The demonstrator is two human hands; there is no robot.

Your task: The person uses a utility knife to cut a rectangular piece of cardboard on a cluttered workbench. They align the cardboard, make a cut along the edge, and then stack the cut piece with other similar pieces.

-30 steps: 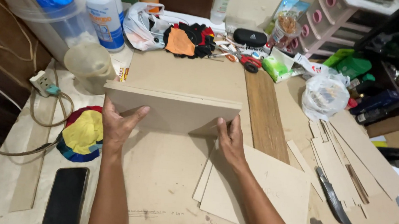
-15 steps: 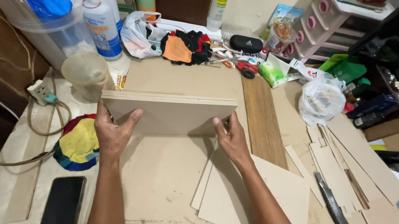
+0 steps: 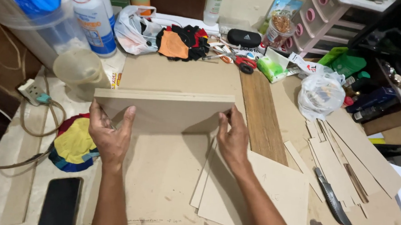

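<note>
Both hands, left hand (image 3: 108, 137) & right hand (image 3: 232, 140), fingers clamping the stacked boards (image 3: 163, 110) at the side edges; prob. stiff, fairly heavy, best gripped at both ends.

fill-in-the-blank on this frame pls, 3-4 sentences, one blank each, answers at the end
1. The left hand and the right hand hold a brown board standing on its ____.
2. The black phone lies near the person's ____ forearm.
3. The knife lies on the table to the ____ of the right hand.
4. The scissors behind the board have ____ handles.

Missing words: edge; left; right; red
</note>
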